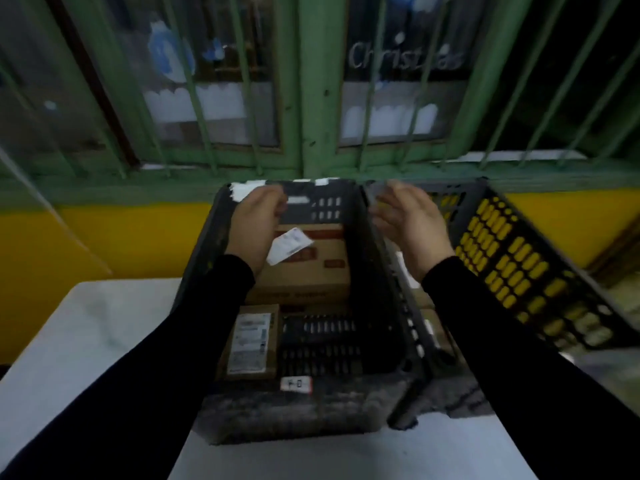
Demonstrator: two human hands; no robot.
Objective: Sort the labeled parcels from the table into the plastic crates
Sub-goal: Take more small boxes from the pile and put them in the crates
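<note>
A black plastic crate [294, 407] stands on the white table [86, 341] in front of me. Inside it lies a large brown cardboard parcel [311, 268] with a white label, and nearer to me a smaller labelled parcel [251, 341]. A second black crate [519, 271] stands to the right, with parcels partly hidden inside it. My left hand [254, 225] hovers over the far left of the first crate, fingers loosely curled, holding nothing. My right hand [408, 223] hangs with relaxed fingers above the wall between the two crates.
Behind the crates rise a yellow wall [121, 237] and a green barred window frame [318, 98]. Bare table surface lies to the left and along the near edge. The right crate leans outward at the table's right side.
</note>
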